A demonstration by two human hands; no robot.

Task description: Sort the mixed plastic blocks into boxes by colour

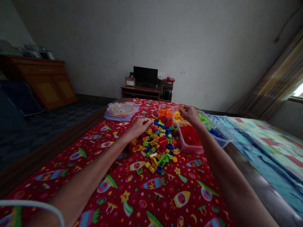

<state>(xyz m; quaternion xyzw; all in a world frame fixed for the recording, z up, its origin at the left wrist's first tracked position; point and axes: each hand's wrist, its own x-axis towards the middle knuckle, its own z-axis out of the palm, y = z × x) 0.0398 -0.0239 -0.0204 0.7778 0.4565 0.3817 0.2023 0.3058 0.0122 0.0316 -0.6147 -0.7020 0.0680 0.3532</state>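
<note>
A mixed pile of plastic building blocks [161, 138] in red, yellow, green, blue and orange lies on the red patterned tablecloth [151, 197]. At the pile's upper left edge is my left hand [141, 125], its fingers closed together; whatever may be in them is hidden. My right hand [189, 114] hovers over the clear container of yellow blocks [178, 117], with fingers pinched on what looks like a yellow block [181, 108]. Nearer to me, below the right hand, stands a clear container of red blocks [192, 149].
A container of orange blocks [165, 113] stands behind the pile. Right of my right hand are containers of green blocks [203, 118] and blue blocks [216, 133]. Stacked clear lids [121, 110] lie at the left. A white curved tube [35, 204] crosses the lower left corner.
</note>
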